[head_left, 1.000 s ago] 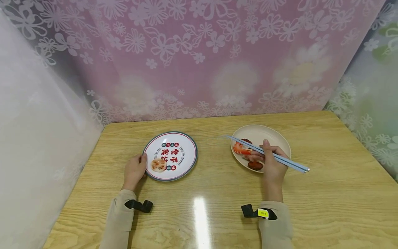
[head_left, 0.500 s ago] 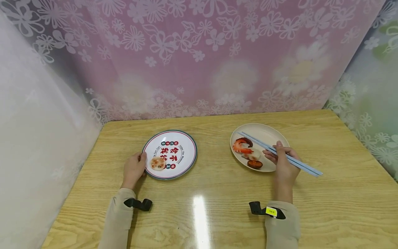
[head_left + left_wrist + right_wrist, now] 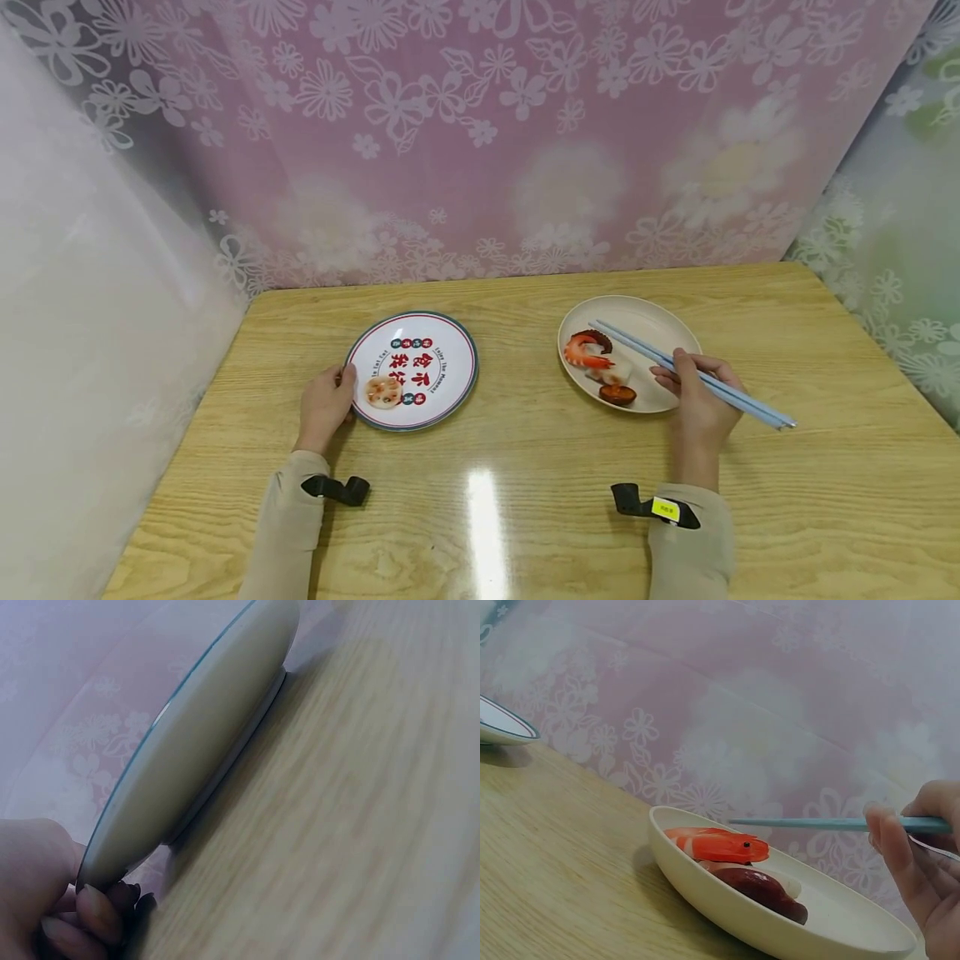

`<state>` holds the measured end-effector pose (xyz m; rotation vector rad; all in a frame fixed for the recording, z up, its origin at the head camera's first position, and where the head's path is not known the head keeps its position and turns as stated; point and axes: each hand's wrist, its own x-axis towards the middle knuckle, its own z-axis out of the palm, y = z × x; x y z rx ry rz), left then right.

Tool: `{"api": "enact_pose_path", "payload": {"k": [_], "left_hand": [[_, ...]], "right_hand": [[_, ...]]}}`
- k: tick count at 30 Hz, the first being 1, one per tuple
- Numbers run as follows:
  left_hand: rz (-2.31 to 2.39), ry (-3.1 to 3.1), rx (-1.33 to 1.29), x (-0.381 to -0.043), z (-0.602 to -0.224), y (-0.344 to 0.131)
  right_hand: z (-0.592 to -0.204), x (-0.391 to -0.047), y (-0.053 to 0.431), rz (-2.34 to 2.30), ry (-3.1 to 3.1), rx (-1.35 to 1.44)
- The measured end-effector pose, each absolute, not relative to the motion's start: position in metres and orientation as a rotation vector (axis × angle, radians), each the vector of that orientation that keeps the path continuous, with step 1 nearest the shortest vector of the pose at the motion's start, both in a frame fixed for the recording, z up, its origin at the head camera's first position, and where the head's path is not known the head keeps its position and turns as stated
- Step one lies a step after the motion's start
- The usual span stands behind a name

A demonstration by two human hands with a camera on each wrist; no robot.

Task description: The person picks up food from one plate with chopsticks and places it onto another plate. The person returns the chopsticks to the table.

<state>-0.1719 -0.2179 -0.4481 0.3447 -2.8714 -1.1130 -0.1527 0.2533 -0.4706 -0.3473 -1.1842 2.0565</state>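
Observation:
My left hand (image 3: 326, 407) pinches the left rim of a white plate (image 3: 450, 367) with red and teal edging and red printed characters. On that plate lies a lotus root slice (image 3: 384, 392). At the right, my right hand (image 3: 705, 408) holds a pair of pale blue chopsticks (image 3: 750, 402), their tips over a beige plate (image 3: 667, 325) with nothing between them. That plate bears a shrimp (image 3: 720, 846), a dark curled piece with a ridged edge (image 3: 596, 337), a whitish piece (image 3: 613, 371) and a glossy brown oval piece (image 3: 761, 892).
Both plates stand on a wooden table (image 3: 517, 417), with a strip of tabletop between them. A pink flowered curtain (image 3: 480, 167) hangs behind the back edge. White fabric (image 3: 112, 333) hangs along the left side.
My right hand has moved to the right, drawing the chopsticks back across the beige plate and off the shrimp. My left hand stays at the white plate's rim.

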Motion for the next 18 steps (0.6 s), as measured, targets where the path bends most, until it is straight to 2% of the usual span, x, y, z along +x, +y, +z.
{"api": "enact_pose_path", "payload": {"k": [5,14,18], "left_hand": [[-1.125,-2.871,0.339,-0.172,-0.447,-0.218],[-1.109,-2.876,0.341,-0.171,-0.447,-0.218],[-1.104,-2.880,0.343,-0.172,-0.447,-0.218]], "right_hand": [[-0.469,-0.149,0.257,2.045,-1.127,-0.380],[-0.428,-0.132,0.234,2.045,-1.054,-0.383],[-0.421,-0.128,0.231,2.034,-1.078,-0.402]]}}
